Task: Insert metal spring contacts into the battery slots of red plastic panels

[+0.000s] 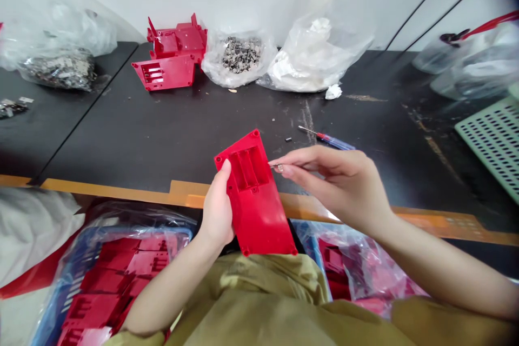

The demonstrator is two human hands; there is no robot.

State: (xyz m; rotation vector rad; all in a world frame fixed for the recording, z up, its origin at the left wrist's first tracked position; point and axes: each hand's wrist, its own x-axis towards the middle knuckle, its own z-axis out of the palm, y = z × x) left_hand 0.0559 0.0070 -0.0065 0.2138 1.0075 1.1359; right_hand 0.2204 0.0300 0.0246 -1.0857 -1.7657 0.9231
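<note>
My left hand (pixel 218 211) grips a flat red plastic cover (pixel 255 200) by its left edge and holds it tilted above my lap, its recessed compartment facing up. My right hand (pixel 336 184) is pinched on a small metal piece (pixel 274 165) at the cover's upper right edge, beside the recess. The piece is tiny and mostly hidden by my fingertips.
A screwdriver (pixel 330 140) lies on the black table (pixel 121 140) just behind my right hand. At the back stand red housings (pixel 172 54), a bag of metal parts (pixel 242 57) and a white bag (pixel 314 59). Blue bins of red parts (pixel 109 281) sit below the table edge. A green perforated tray (pixel 492 140) is at right.
</note>
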